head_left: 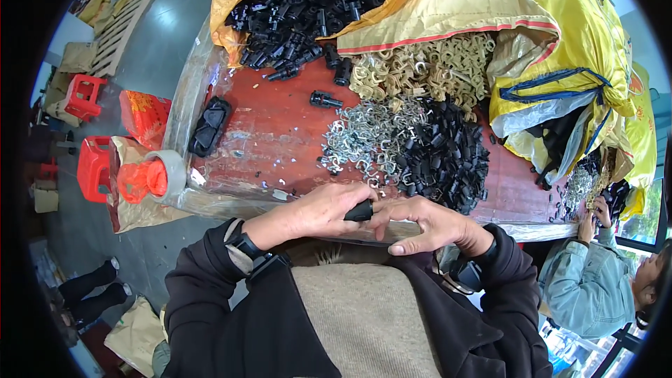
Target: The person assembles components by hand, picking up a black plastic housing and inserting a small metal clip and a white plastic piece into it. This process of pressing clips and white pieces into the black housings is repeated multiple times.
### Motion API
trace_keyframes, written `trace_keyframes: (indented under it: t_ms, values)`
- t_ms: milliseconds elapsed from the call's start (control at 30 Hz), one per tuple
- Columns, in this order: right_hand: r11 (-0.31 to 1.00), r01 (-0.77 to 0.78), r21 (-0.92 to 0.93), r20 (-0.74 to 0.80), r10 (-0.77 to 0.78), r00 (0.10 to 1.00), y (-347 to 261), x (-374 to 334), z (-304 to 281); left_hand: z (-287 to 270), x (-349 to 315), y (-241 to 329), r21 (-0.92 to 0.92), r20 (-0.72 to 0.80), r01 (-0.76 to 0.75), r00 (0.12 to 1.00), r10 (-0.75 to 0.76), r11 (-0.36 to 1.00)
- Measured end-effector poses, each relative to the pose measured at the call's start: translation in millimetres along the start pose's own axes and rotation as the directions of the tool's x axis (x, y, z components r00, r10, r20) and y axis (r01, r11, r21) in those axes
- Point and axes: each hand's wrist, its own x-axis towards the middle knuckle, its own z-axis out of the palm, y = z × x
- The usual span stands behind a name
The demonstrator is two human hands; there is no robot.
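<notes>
At the table's near edge, my left hand (315, 208) is closed around a short black cylindrical plastic part (359, 211). My right hand (435, 224) is beside it, its fingertips at the part's right end. The right thumb stands apart from the fingers, and nothing shows between them. Just beyond my hands lie a heap of small black plastic pieces (448, 161), a pile of silvery U-shaped metal clips (357, 136) and brass-coloured clips (427, 66). One loose black fitting (325, 99) rests on the red tabletop (273, 122).
An orange sack (225, 0) spills black fittings (301, 10) at the back. Yellow sacks (560, 35) stand at the right. A black case-like object (210, 126) lies left, near a roll of tape (171, 171). A co-worker (591, 280) handles parts at the far right.
</notes>
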Motion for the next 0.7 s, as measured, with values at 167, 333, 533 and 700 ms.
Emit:
trace_keyframes:
  t_ms: [167, 333, 533, 700]
  values:
    - [0.996, 0.029, -0.090, 0.099, -0.021, 0.995, -4.6, 11.5, 2.1, -6.8, -12.2, 2.3, -0.001, 0.018, 0.022, 1.000, -0.022, 1.000]
    - [0.948, -0.130, 0.289, 0.165, 0.085, 0.983, 2.4, 2.3, -2.9, 3.9, -10.0, 4.5, 0.057, 0.003, 0.026, 1.000, -0.026, 0.998]
    - [0.905, -0.127, 0.406, 0.242, 0.027, 0.970, 9.1, -9.4, -8.1, 11.2, 7.5, 8.5, 0.135, -0.021, 0.034, 0.999, -0.031, 0.990]
    - [0.916, -0.128, 0.381, 0.255, 0.029, 0.967, 16.7, -24.7, -14.0, 24.6, 23.0, 12.1, 0.091, 0.012, -0.012, 1.000, 0.011, 0.996]
